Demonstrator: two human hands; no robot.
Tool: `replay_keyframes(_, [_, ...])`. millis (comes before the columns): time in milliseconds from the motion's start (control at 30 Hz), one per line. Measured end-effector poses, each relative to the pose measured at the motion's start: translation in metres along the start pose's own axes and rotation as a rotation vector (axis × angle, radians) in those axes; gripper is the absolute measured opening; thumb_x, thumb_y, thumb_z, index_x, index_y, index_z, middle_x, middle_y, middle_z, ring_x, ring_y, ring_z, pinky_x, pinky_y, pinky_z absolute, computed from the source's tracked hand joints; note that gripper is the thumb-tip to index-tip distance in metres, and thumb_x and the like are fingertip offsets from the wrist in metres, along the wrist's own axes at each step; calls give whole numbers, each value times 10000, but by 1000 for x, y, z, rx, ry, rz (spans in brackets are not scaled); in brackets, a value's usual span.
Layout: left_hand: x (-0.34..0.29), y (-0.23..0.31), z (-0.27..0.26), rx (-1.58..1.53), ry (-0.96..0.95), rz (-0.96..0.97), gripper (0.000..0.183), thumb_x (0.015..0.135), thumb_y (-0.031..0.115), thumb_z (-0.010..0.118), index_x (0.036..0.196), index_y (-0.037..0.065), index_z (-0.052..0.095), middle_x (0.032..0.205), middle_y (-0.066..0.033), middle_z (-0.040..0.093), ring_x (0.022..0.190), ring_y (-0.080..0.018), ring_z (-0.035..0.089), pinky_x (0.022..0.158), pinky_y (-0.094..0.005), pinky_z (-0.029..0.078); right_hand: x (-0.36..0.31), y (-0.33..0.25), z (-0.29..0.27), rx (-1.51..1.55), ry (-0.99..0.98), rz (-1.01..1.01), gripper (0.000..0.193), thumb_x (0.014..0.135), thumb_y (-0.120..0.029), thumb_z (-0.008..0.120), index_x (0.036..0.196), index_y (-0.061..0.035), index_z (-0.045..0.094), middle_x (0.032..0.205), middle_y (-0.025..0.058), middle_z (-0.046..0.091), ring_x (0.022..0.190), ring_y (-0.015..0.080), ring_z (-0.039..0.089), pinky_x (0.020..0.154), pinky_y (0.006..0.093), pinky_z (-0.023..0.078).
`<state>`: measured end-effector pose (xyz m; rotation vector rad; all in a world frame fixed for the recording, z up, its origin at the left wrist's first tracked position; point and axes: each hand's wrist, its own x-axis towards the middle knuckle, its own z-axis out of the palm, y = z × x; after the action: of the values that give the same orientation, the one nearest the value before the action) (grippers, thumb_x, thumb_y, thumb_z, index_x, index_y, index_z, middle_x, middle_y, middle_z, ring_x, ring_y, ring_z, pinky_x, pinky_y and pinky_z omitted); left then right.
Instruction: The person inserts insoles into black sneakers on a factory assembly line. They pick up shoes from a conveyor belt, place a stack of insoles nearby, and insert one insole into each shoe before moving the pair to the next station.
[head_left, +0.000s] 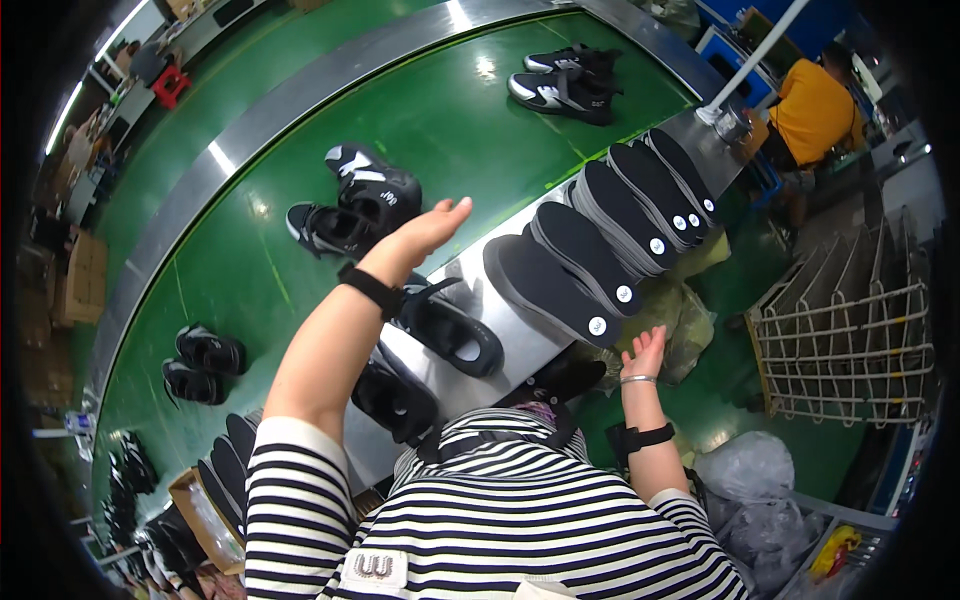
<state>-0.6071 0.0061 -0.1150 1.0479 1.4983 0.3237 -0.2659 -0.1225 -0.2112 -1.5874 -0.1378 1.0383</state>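
Observation:
My left hand (437,228) reaches over the green belt with its fingers stretched out and nothing in them. Just beside it is a pair of black and silver sneakers (338,225) on the belt. Nearer me, one black shoe (455,335) lies on the metal ledge (520,362), its opening upward, and a second black shoe (392,395) is partly hidden below my left forearm. My right hand (647,352) is held open, fingers apart, close to the heel ends of the black insoles (548,285). Several stacks of these insoles, with round white labels, line the ledge.
Another sneaker pair (565,85) stands at the belt's far end, and a dark pair (203,362) sits to the left. Right of me are a wire rack (845,335) and clear plastic bags (745,470). A person in an orange top (815,110) sits beyond the belt.

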Motion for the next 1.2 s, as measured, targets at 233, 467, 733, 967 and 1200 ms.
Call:
replay_keyframes(233, [74,10,49,-79,-306,-221,909,703,712,352,1344,120,96,1394,-134,79,1280,-310,73,970,-561,113,-9,16,28,238,-114,269,835,688,-676,423,1296,-137,235,1323,107,281,1222,260,256,965,523,134])
replay_keyframes(467, [77,20,65,-164,-270,-193,902,703,698,385,1335,96,158,1362,-164,188,1263,-302,160,973,-536,159,-11,27,38,428,-260,157,612,778,-534,473,1190,-88,398,1163,51,439,1054,187,445,894,312,366])
replay_keyframes(733, [-47,43,18,-32,320,482,459,831,318,505,1144,-6,420,1116,-112,471,1051,-184,428,883,-292,345,-8,-58,37,-437,-432,-712,274,821,-111,502,1066,1,455,1099,97,477,1007,196,451,847,308,361])
replay_keyframes(967, [-174,-70,61,546,649,467,236,690,273,639,682,50,562,627,-94,542,623,-262,528,562,-349,413,9,-57,111,-1587,-487,-1176,348,652,-283,656,911,-112,498,1034,91,494,959,287,475,770,410,387])
replay_keyframes(1200, [-211,-162,101,877,698,156,262,665,185,602,885,80,505,593,-58,528,616,-229,515,626,-349,359,10,-63,127,-1702,-487,-1150,359,619,-304,685,843,-108,483,877,74,522,854,273,514,697,419,395])
